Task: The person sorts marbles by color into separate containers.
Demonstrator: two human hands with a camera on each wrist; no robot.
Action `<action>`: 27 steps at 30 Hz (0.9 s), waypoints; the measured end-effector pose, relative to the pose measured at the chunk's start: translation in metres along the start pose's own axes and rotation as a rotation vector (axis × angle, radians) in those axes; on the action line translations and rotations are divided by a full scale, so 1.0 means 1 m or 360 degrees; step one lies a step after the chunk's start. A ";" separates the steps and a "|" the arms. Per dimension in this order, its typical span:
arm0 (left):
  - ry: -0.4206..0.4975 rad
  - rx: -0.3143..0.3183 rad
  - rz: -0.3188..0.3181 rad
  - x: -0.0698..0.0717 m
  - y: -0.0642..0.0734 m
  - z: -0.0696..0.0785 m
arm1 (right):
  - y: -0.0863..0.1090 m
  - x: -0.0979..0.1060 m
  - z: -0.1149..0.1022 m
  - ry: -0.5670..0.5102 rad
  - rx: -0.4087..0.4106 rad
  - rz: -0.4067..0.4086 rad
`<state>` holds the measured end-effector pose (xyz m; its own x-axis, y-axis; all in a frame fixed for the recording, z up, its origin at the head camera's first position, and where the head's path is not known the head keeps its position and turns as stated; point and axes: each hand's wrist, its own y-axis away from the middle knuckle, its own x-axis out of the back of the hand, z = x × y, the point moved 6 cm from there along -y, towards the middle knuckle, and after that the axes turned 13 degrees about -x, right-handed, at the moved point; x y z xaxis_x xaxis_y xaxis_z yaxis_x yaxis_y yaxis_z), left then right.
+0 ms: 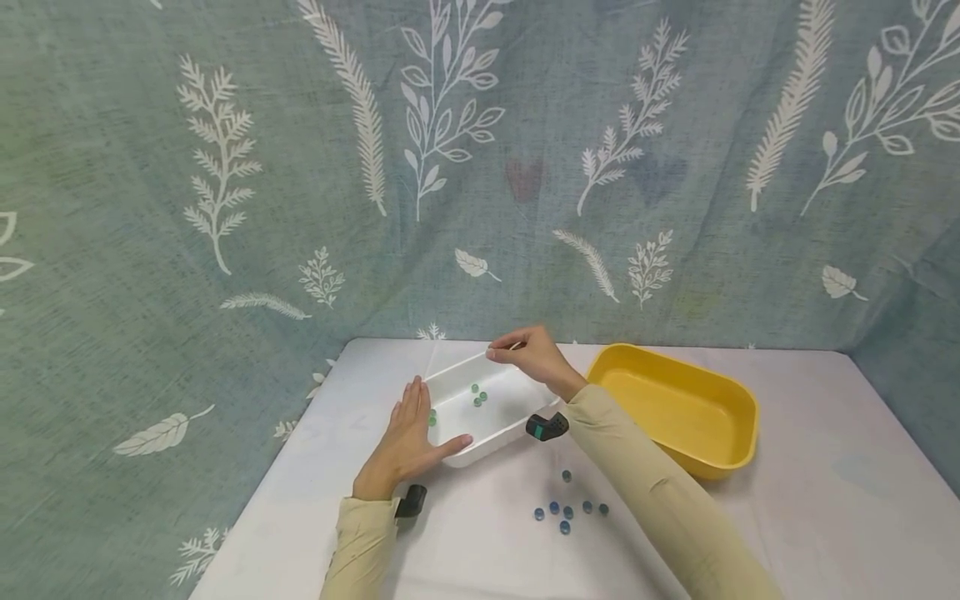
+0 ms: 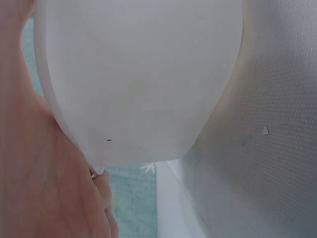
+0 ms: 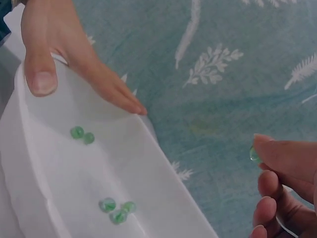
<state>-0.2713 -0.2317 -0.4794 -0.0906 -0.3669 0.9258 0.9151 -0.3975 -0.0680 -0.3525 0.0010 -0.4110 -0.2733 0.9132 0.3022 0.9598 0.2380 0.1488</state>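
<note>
A white tray stands on the table, with several green marbles on its floor in two small groups. My left hand rests on the near-left end of the tray, its fingers straight along the rim and its thumb spread over the front edge. In the left wrist view, the palm lies against the outer wall of the tray. Above the tray's far side, my right hand pinches a green marble between thumb and index finger. The other fingers are curled below it.
A yellow tray stands to the right, partly behind the right forearm. Several blue and dark teal marbles lie loose on the white table in front. A patterned cloth hangs behind the table.
</note>
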 end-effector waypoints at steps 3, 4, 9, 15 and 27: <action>-0.0002 0.0002 -0.0008 0.000 -0.001 0.000 | -0.006 -0.003 0.004 0.0024 -0.0033 0.0001; -0.0005 0.0004 -0.0012 0.000 -0.001 0.000 | -0.007 -0.004 0.005 0.0030 -0.0042 0.0004; -0.0001 0.0001 -0.0008 0.001 0.000 0.000 | -0.015 -0.008 0.012 0.0035 -0.0111 0.0013; 0.0007 0.0015 -0.0007 -0.001 0.001 0.000 | -0.025 -0.013 0.022 -0.0009 -0.0206 -0.0014; 0.0018 0.0008 -0.0004 0.001 0.002 -0.001 | -0.036 -0.012 0.034 0.0146 -0.0227 0.0062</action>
<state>-0.2703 -0.2335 -0.4792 -0.0976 -0.3755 0.9217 0.9168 -0.3943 -0.0635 -0.3815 -0.0071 -0.4518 -0.2468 0.8854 0.3940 0.9528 0.1476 0.2652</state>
